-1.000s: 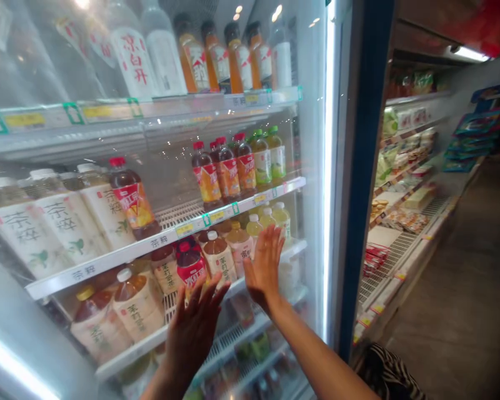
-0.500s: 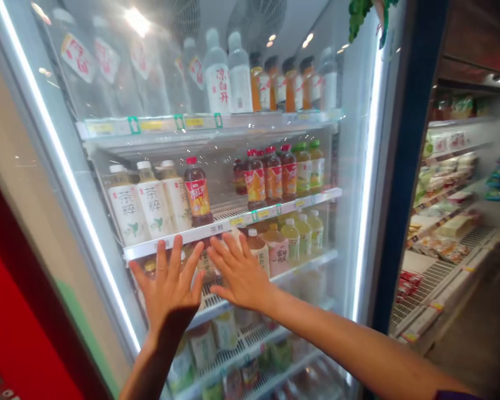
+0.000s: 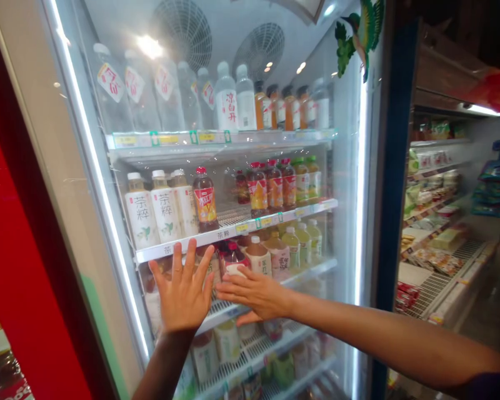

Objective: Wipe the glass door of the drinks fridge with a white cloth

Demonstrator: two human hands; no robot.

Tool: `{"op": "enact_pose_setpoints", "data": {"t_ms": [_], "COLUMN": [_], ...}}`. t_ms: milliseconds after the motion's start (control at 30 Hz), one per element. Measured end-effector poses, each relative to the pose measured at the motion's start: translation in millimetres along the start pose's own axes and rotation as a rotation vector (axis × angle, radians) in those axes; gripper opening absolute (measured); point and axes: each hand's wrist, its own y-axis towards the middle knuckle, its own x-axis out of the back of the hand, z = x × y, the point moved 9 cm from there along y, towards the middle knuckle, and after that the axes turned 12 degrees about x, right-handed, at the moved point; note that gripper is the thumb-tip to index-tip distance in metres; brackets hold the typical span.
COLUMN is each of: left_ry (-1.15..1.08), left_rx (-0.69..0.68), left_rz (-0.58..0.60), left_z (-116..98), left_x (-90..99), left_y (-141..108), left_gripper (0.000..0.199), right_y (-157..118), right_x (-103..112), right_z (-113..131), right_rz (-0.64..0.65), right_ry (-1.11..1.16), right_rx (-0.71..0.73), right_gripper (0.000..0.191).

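Observation:
Both of my hands are raised before the glass door of a lit drinks cooler [image 3: 345, 166]. My left hand [image 3: 185, 294] is open, its fingers spread upward with the tips by the edge of the middle shelf [image 3: 229, 233]. To its right, my right hand [image 3: 258, 294] is open too, reaching in from the right with its fingers stretched leftward. Neither hand holds anything. I cannot tell whether the palms touch the glass. Behind the fingers are a red-capped bottle [image 3: 233, 253] and a white-capped brown bottle [image 3: 258, 258]. Above stand white-labelled tea bottles [image 3: 139, 214] and a red-labelled tea bottle [image 3: 204, 200].
Clear water bottles [image 3: 227, 105] and orange drinks [image 3: 262, 108] line the top shelf. Two round fan grilles [image 3: 183, 33] sit above them. A bird decoration [image 3: 362, 33] hangs at the upper right. An open chilled display [image 3: 437, 250] stands right; a red panel [image 3: 16, 239] borders the left.
The view has tilted upward and steadied. My right hand has moved lower and turned, its fingers closer together, uncovering the red-capped bottle. My left hand stays spread near the shelf edge.

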Motion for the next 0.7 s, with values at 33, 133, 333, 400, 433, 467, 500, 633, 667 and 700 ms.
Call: {"op": "enact_pose_setpoints", "data": {"t_ms": [33,133,333,400,433,467,500,633,667,700], "left_ry": [0.003,0.005,-0.015,-0.018,-0.019,-0.019,-0.018,-0.019,-0.020,-0.022], "left_rx": [0.000,0.001,0.001,-0.004,-0.004,-0.003,-0.001,0.009,0.010,0.010], "left_rz": [0.003,0.004,0.010,0.007,0.008,0.009,0.010,0.020,0.022,0.024], "left_z": [0,0,0,0,0,0,0,0,0,-1], "left_x": [-0.5,-0.6,0.8,1.6,1.7,1.6,1.4,0.3,0.2,0.1], "left_y": [0,0,0,0,0,0,0,0,0,0], "left_gripper": [0.061,0.063,0.065,0.065,0.065,0.065,0.065,0.066,0.066,0.066], "right_y": [-3,-20,-20,-25,-29,-34,-40,-34,-28,-24], "right_x": [3,17,4,5,9,15,20,17,14,12], "right_z": [-13,-69,-25,-34,-52,-72,-89,-81,-68,-60], "right_rz": [-0.010,-0.077,0.040,0.047,0.025,-0.006,-0.037,-0.003,0.026,0.045], "right_ry": [-0.018,-0.077,-0.002,-0.020,-0.046,-0.075,-0.097,-0.031,-0.001,0.020], "right_rx": [-0.058,-0.412,-0.042,-0.055,-0.161,-0.300,-0.424,-0.279,-0.142,-0.033], "right_gripper": [0.091,0.099,0.086,0.083,0.085,0.089,0.093,0.096,0.094,0.092]}}
